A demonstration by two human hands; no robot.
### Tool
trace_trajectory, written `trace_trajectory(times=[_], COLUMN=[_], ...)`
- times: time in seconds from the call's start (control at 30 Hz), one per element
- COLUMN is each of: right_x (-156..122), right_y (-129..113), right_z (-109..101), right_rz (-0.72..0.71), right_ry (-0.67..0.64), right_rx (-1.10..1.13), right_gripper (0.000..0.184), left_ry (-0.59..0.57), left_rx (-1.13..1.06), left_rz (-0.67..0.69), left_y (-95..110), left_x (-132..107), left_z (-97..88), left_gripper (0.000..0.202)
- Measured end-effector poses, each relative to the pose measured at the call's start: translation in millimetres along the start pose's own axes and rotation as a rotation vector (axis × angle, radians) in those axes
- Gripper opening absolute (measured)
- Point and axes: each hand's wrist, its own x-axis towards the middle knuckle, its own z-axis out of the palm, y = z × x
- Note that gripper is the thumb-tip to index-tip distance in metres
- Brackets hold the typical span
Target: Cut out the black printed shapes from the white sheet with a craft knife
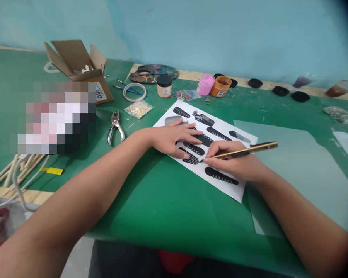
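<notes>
The left hand [174, 138] lay flat and open on the printed sheet [220, 185]. Just right of it, the right hand [234, 162] gripped a gold pen [249, 150], tip on the sheet.

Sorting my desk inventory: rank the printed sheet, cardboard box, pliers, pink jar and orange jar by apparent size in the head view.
1. printed sheet, though it lies nearest the camera
2. cardboard box, farther back, so its true rank is unsure
3. pliers
4. pink jar and orange jar: alike, not ranked
</notes>
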Motion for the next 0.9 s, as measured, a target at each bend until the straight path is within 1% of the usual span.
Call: trace_trajectory(times=[0.07, 0.17, 0.23, 0.3, 0.37, 0.43, 0.5, 0.53, 0.57, 0.63, 0.67, 0.7, 0.77, 0.83, 0.9], right_x=[0.4, 0.5, -0.6, -3.0, -6.0, -8.0, -6.9, -4.8, -1.7, 6.2, 10.4, 14.1, 19.2, 20.8, 20.2], right_y=[-1.3, -4.4, -6.1, -8.4, -13.1, -20.6, -28.4, -31.0, -32.2, -29.8, -26.5, -22.5, -14.7, -10.1, -9.3], right_z=[-1.1, 1.9, 9.8, 22.1, 35.2, 44.1, 45.4, 43.3, 40.0, 32.3, 29.1, 26.8, 25.6, 27.5, 30.0], right_rz=[0.064, 0.125, 0.148, 0.158, 0.17, 0.188, 0.183, 0.161, 0.124, 0.028, -0.019, -0.057, -0.107, -0.134, -0.14], right_ry=[0.001, -0.036, -0.032, 0.0, 0.009, -0.06, -0.127, -0.122, -0.081, 0.06, 0.116, 0.142, 0.135, 0.126, 0.144], right_rx=[0.062, 0.192, 0.282, 0.379, 0.474, 0.533, 0.494, 0.428, 0.34, 0.156, 0.098, 0.066, 0.034, 0.0, -0.034], right_gripper=[0.017, 0.021, 0.023, 0.024, 0.025, 0.025, 0.024, 0.023, 0.021, 0.017, 0.016, 0.015, 0.013, 0.012, 0.011], left_ry=[0.031, 0.076, 0.124, 0.15, 0.123, 0.079, 0.049, 0.041, 0.033, 0.026, 0.026, 0.024, 0.015, 0.003, -0.01], left_rx=[0.034, 0.167, 0.268, 0.328, 0.325, 0.275, 0.197, 0.157, 0.119, 0.066, 0.052, 0.043, 0.03, 0.031, 0.042], left_rz=[-0.014, -0.079, -0.139, -0.209, -0.275, -0.29, -0.233, -0.19, -0.145, -0.075, -0.054, -0.041, -0.035, -0.046, -0.062], left_y=[3.5, 13.9, 23.2, 31.6, 35.7, 33.2, 24.5, 19.0, 13.4, 4.1, 1.1, -0.7, -1.1, 0.9, 3.3], left_x=[-0.8, -0.9, 0.1, 1.6, 2.9, 3.1, 2.4, 1.8, 1.3, 0.5, 0.3, 0.2, 0.2, 0.1, 0.2], left_z=[0.8, 2.6, 4.5, 6.4, 7.4, 6.9, 5.4, 4.3, 3.2, 1.1, 0.1, -0.8, -2.3, -3.2, -3.7], left_gripper=[0.062, 0.058, 0.054, 0.051, 0.051, 0.053, 0.058, 0.062, 0.066, 0.074, 0.077, 0.078, 0.077, 0.076, 0.077])
